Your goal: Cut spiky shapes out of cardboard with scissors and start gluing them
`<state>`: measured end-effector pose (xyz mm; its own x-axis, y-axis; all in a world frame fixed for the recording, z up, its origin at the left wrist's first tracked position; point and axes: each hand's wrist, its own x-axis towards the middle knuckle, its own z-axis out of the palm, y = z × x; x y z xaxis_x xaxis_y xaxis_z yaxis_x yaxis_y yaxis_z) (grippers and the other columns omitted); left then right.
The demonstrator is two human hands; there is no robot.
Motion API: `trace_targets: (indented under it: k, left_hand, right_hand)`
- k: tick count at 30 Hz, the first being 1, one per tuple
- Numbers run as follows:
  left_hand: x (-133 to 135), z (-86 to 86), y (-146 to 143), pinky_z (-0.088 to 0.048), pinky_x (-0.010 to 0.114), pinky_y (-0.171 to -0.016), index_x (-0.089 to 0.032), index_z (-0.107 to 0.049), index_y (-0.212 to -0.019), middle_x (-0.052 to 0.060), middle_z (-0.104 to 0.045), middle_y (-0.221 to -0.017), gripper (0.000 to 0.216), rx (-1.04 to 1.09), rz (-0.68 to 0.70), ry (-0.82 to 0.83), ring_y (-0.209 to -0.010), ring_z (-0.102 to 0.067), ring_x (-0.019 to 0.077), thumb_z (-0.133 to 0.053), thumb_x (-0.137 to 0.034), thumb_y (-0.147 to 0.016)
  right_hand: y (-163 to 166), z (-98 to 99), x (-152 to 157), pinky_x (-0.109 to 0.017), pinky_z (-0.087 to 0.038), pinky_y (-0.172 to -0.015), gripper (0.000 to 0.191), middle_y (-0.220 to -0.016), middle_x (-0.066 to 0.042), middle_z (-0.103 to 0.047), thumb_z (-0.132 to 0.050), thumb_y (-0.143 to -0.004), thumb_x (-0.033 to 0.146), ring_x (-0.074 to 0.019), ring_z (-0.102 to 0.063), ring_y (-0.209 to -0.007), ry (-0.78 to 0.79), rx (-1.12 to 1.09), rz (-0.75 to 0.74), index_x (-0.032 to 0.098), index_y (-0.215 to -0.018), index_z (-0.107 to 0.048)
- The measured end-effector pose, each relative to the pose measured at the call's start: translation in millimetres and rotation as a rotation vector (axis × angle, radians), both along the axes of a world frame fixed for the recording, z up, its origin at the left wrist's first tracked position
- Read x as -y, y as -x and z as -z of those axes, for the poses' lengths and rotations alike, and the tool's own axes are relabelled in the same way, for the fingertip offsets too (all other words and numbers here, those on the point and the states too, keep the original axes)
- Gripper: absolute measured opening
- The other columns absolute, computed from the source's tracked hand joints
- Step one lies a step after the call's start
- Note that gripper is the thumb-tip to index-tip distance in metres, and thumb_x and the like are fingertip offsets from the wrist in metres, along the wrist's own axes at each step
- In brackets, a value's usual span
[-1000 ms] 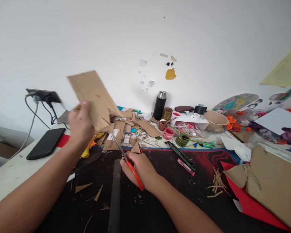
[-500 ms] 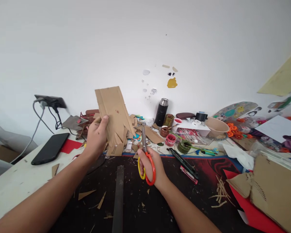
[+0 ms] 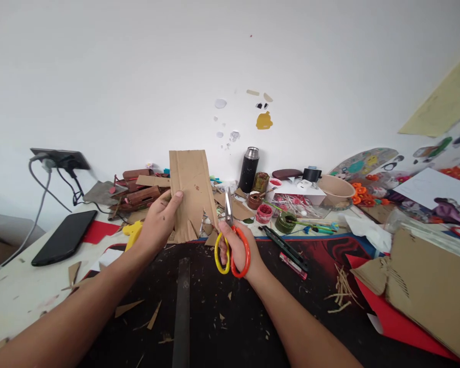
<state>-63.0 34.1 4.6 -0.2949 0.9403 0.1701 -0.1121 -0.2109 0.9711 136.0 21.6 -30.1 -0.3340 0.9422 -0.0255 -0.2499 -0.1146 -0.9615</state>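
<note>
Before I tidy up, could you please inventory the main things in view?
Cardboard piece: 1, brown, centre
Scissors: 1, red-yellow handles, centre
Mat: 1, mostly dark, front
Flat strip: 1, grey, on mat
Thin strands: several, tan, right
Phone: 1, black, left
Flask: 1, black, back centre
Jars: at least three, green, red, brown, back centre
Bowl: 1, beige, back right
Cardboard scraps: many, brown, mostly back
Left hand: 1, bare, holding cardboard piece
Right hand: 1, bare, holding scissors

Room above mat (image 3: 237, 337) (flat strip (image 3: 182, 306) aside), flask (image 3: 249, 171) beyond
</note>
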Motion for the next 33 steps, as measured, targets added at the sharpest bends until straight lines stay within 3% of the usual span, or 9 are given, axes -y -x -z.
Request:
trace_targets:
  k: [11, 22, 33]
  left_hand:
    - [-2.5, 5.9, 4.3, -0.067, 0.044, -0.089, -0.016, -0.077, -0.123, 0.013, -0.083, -0.114, 0.059, -0.008, 0.010, 0.007, -0.108, -0.079, 0.0354, -0.082, -0.062, -0.087]
    - [-1.2, -6.7, 2.0, -0.069, 0.043, -0.085, -0.015, -0.078, -0.111, 0.014, -0.084, -0.108, 0.052, 0.062, -0.036, -0.022, -0.106, -0.079, 0.0360, -0.087, -0.057, -0.081]
    - [2.3, 4.3, 0.2, -0.067, 0.039, -0.083, -0.018, -0.078, -0.117, 0.012, -0.084, -0.110, 0.048, 0.008, 0.042, 0.038, -0.101, -0.080, 0.0327, -0.082, -0.056, -0.088]
  right_hand:
    - [0.2, -4.1, 2.4, -0.021, -0.042, -0.034, 0.055, -0.051, 0.010, -0.053, -0.080, -0.078, 0.071, -0.0119, -0.050, -0.034, 0.012, 0.039, -0.018, 0.023, -0.092, -0.055]
    - [-2.1, -3.3, 0.3, -0.020, -0.042, -0.034, 0.053, -0.052, 0.009, -0.054, -0.077, -0.082, 0.071, -0.0109, -0.051, -0.034, 0.013, -0.015, 0.061, 0.023, -0.085, -0.054]
    - [-2.7, -5.4, -0.1, -0.021, -0.043, -0.035, 0.056, -0.052, 0.009, -0.054, -0.080, -0.079, 0.072, -0.0103, -0.048, -0.035, 0.033, -0.029, 0.021, 0.023, -0.084, -0.054]
